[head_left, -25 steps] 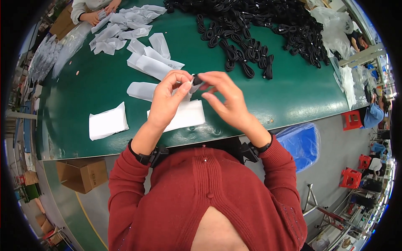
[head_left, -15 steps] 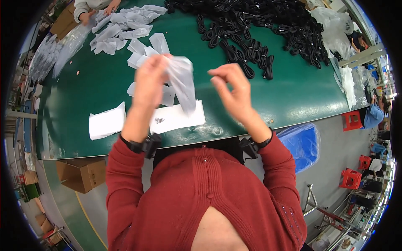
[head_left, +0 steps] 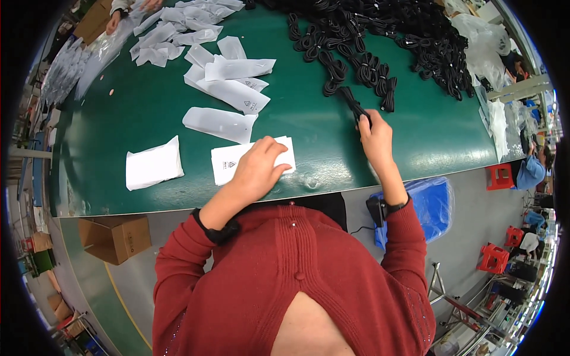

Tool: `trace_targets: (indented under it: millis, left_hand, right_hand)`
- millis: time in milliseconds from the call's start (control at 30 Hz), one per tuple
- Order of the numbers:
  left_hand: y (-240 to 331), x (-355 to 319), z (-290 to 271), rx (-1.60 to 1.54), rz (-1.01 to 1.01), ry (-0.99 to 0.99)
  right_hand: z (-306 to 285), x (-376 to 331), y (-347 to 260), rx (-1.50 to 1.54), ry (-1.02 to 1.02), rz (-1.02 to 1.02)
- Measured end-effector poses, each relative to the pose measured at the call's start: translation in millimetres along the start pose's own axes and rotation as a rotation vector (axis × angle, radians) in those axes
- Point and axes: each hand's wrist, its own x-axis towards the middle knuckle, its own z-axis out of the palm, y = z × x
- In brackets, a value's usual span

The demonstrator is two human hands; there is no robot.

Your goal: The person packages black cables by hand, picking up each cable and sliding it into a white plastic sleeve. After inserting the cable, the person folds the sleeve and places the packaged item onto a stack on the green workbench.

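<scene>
1. While the left hand (head_left: pixel 258 169) lies on the flat white rectangular stack (head_left: pixel 222 163) near the table's front edge, its fingers bend loosely, thumb spread apart.
2. Toward two o'clock from it, the right hand (head_left: pixel 377 136) has its fingers closed around a coiled black cable bundle (head_left: pixel 354 105).
3. Smooth green tabletop (head_left: pixel 309 118) stretches between the hands and from the right hand toward three o'clock.
4. Translucent whitish flat pouches (head_left: pixel 228 70) lie at the stack's twelve o'clock; a white rectangular packet (head_left: pixel 154 165), at nine.
</scene>
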Motion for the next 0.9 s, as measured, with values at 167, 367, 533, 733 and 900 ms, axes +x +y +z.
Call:
trace_targets:
  millis: [167,367,533,733,900]
  left_hand:
    - [-12,-5,16,0.081,-0.035,0.003]
    - [-9,-6,11,-0.261,-0.267,0.041]
    - [-9,-8,10,-0.399,-0.312,0.048]
    - [2,-6,5,-0.277,-0.017,0.038]
    - [5,-3,2,-0.335,-0.091,0.065]
  right_hand:
    - [-3,-59,-34,0.296,-0.192,-0.139]
    - [-9,-82,-44,0.162,-0.236,-0.441]
    - [-10,-83,-43,0.086,-0.319,-0.504]
    - [-7,-82,-51,0.116,-0.431,-0.568]
    - [-1,-80,-59,0.041,-0.249,-0.804]
